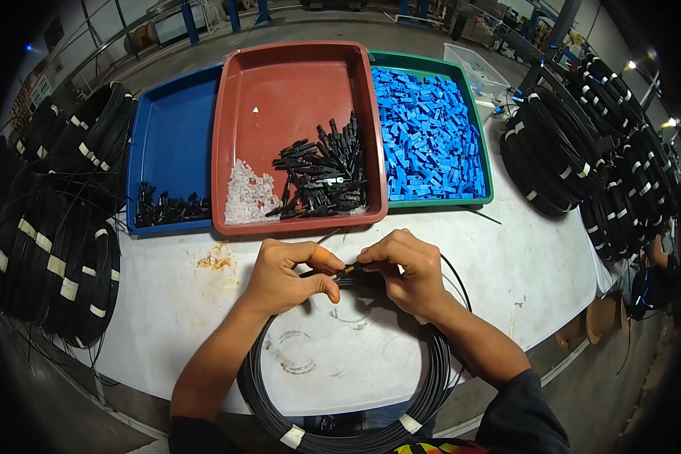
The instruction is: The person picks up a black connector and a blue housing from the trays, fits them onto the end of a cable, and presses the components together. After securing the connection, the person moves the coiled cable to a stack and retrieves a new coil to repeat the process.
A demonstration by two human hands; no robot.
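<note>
Cropped cable coil; left hand, right hand around obscured connector

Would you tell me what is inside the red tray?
The red tray holds black connectors, whitish bits and a lone white speck; whatever lies beneath the piles is hidden.

I see a white worktop with scuffs and a brownish stain at its left. On it I have a blue tray, a red tray overlapping it in the middle, and a green tray at the right. A black cable coil lies nearest me, extending past the near edge.
</note>
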